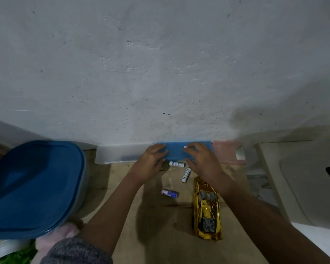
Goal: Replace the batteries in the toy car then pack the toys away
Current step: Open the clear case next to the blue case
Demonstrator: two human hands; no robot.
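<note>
A gold toy car [206,208] lies on the brown table surface at the lower right of centre. Two white batteries [177,164] [186,174] and a blue-and-white battery [169,193] lie loose between my arms. A blue flat box lid [176,152] stands against the wall. My left hand [151,159] holds its left end, with the thumb curled under the edge. My right hand [202,159] holds its right end in the same way.
A big container with a blue lid [32,187] fills the left side. A clear plastic box [118,153] and a pinkish box [229,151] sit along the white wall. A white appliance [301,183] stands at the right.
</note>
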